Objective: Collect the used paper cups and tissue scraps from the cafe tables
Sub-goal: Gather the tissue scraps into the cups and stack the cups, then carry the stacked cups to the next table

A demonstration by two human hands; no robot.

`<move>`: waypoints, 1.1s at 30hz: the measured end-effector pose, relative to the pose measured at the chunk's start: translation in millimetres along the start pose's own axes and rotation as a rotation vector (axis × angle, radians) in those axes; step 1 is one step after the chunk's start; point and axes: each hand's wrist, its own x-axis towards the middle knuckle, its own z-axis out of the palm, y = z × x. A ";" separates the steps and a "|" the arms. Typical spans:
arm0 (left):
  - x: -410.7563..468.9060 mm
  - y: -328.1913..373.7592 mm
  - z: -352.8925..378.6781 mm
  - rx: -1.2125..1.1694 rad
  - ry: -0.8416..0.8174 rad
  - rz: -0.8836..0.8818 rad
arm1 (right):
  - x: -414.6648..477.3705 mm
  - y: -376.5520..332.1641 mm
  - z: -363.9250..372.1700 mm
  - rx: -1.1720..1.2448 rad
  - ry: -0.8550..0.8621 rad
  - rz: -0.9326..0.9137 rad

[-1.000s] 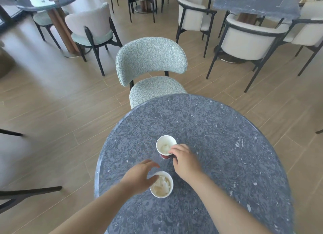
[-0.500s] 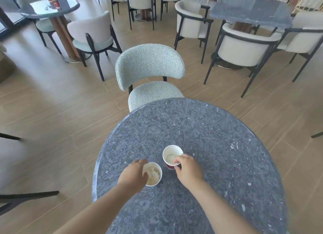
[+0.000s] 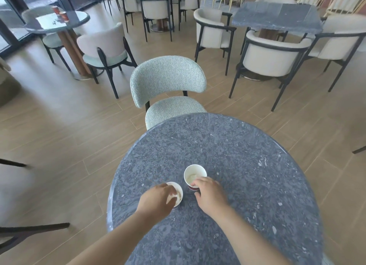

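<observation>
Two small paper cups stand on the round grey stone table, each white inside with crumpled tissue in it. My left hand grips the nearer cup from above, fingers curled over its rim. My right hand wraps round the side of the farther cup, which has a dark red base. Both cups sit upright near the table's front left part.
A pale green chair is tucked at the table's far edge. At the far left a glass table carries two red cups. White armchairs surround a square grey table at the back right. Wooden floor lies all around.
The view has tilted up, showing more of the room. Both hands have closed further on their cups, and the left cup now sits closer to the right one.
</observation>
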 end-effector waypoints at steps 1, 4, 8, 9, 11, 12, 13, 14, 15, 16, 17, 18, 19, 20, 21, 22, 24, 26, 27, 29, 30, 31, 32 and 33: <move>-0.8 1.6 1.6 0.022 -0.024 0.011 | -0.6 -1.6 -0.2 -0.032 0.000 0.005; -1.0 3.8 4.8 0.130 -0.093 0.045 | -3.0 -5.5 -1.0 -0.097 0.034 0.038; 0.1 5.5 5.9 0.273 -0.135 0.084 | -3.9 -10.1 -2.1 -0.134 0.028 0.063; 0.0 6.3 6.1 0.308 -0.136 0.091 | -4.5 -10.6 -2.4 -0.140 0.019 0.068; -0.1 6.8 5.6 0.343 -0.139 0.083 | -6.4 -11.3 -3.1 -0.147 0.002 0.077; 0.1 6.5 4.4 0.343 -0.134 0.079 | -7.0 -12.3 -3.8 -0.144 -0.003 0.077; 0.5 6.4 2.0 0.336 -0.124 0.078 | -7.2 -13.6 -5.1 -0.137 -0.004 0.075; 1.0 6.2 -1.1 0.321 -0.110 0.077 | -7.2 -15.6 -7.0 -0.127 0.000 0.072; 1.6 5.9 -4.7 0.301 -0.094 0.075 | -6.6 -17.9 -8.8 -0.117 0.007 0.068; 1.7 5.5 -9.2 0.277 -0.075 0.071 | -5.9 -20.5 -10.7 -0.109 0.013 0.061; 1.1 5.2 -14.7 0.248 -0.054 0.063 | -5.2 -23.2 -12.6 -0.101 0.020 0.052; -0.1 4.7 -20.8 0.215 -0.034 0.052 | -4.9 -26.1 -14.2 -0.089 0.029 0.042; -1.9 3.6 -27.4 0.183 -0.012 0.041 | -4.6 -29.1 -15.7 -0.071 0.045 0.030; -4.1 1.9 -34.5 0.154 0.009 0.031 | -4.1 -32.2 -17.6 -0.052 0.068 0.014; -6.7 -0.5 -42.0 0.130 0.029 0.022 | -3.6 -35.7 -20.0 -0.035 0.094 -0.006; -9.3 -3.6 -49.9 0.106 0.049 0.016 | -2.6 -40.0 -23.0 -0.019 0.120 -0.031; -14.3 -9.9 -66.9 0.082 0.082 0.024 | 0.2 -49.9 -31.0 0.021 0.162 -0.095; -18.1 -15.5 -84.4 0.060 0.116 0.060 | 3.8 -61.4 -41.5 0.067 0.202 -0.158; -20.1 -17.7 -93.3 0.037 0.138 0.086 | 5.7 -67.6 -47.5 0.089 0.227 -0.180; -25.0 -22.7 -112.8 -0.013 0.194 0.136 | 9.5 -81.1 -59.5 0.119 0.283 -0.212; -27.5 -26.1 -122.8 -0.036 0.226 0.157 | 11.4 -88.9 -64.9 0.128 0.305 -0.224; -29.9 -30.1 -132.4 -0.054 0.258 0.172 | 13.0 -97.6 -69.7 0.133 0.321 -0.235; -32.4 -34.8 -141.2 -0.066 0.287 0.183 | 14.7 -107.2 -73.6 0.134 0.338 -0.246; -35.5 -40.5 -149.2 -0.077 0.307 0.192 | 16.2 -117.4 -76.4 0.137 0.359 -0.256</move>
